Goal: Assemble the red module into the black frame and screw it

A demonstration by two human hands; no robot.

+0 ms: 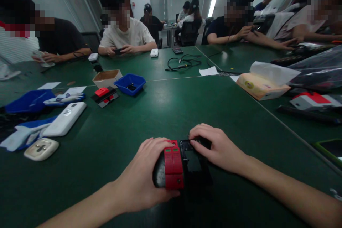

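Observation:
My left hand (144,171) is wrapped around a red module (173,169) with two side-by-side halves, small green windows and a screw at each end; it looks like a surge protector. A rounded grey-black part (159,172) shows under that palm. Right beside the module lies a dark black plastic part (193,162), its inner shape hard to make out. My right hand (213,144) is closed at its far right corner, thumb and fingers on it. A tiny thin tip pokes out by those fingertips; what it belongs to is hidden.
To the left lie a white power bank-like block (65,119), a beige rounded box (41,149), gloves (29,133) and blue trays (130,83). A red-and-black piece (104,96) sits near a carton (107,77). Tissues (263,82) stand at right. Co-workers sit across the table.

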